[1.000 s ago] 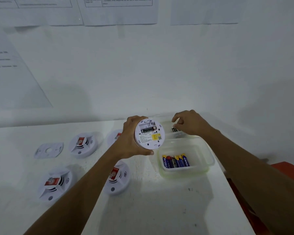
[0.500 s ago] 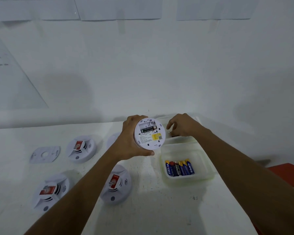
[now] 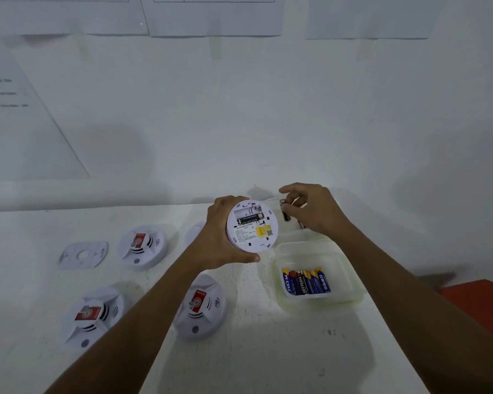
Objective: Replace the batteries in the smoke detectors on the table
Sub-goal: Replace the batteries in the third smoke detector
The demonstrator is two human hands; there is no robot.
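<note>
My left hand [image 3: 219,237] grips a white smoke detector [image 3: 252,226] above the table, its back facing me. The open battery bay holds one black battery [image 3: 249,218], and a second slot above it looks empty. My right hand [image 3: 313,209] pinches a dark battery [image 3: 285,212] just to the right of the detector, over a far plastic container that the hand mostly hides. A nearer clear container [image 3: 350,277] holds several blue and dark batteries [image 3: 306,281].
Three more smoke detectors lie face up on the white table: one at back left [image 3: 143,247], one at front left [image 3: 93,317], one under my left forearm [image 3: 199,307]. A flat mounting plate [image 3: 81,255] lies far left. A red object [image 3: 478,305] sits beyond the table's right edge.
My right hand has lifted out of the far container with a dark battery pinched in its fingers and moved toward the detector. The left hand keeps the detector steady.
</note>
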